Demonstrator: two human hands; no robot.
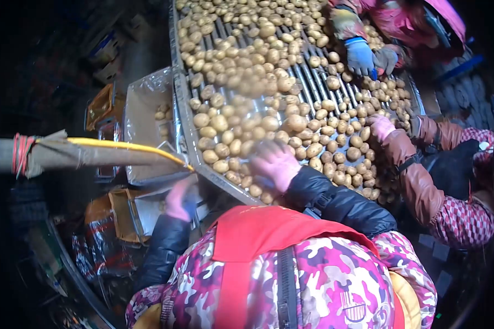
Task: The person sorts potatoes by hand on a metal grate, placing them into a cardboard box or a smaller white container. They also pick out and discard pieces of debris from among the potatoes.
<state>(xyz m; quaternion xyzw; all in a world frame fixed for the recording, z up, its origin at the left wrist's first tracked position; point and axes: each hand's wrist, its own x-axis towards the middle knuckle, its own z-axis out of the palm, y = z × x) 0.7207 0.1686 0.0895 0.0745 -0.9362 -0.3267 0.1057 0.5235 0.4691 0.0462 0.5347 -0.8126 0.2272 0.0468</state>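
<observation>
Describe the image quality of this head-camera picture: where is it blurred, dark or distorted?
Head view: strong fisheye bending and black corners; the left side lies in deep shadow; the right hand and left hand are smeared by motion blur, as are potatoes mid-belt; the roller conveyor is brightly lit, without glare.

Right hand motion-blurred over the potatoes, grip unreadable; left hand at 7 o'clock blurred below the conveyor rim, contents hidden; co-worker's torso cut off at 1 o'clock.
</observation>
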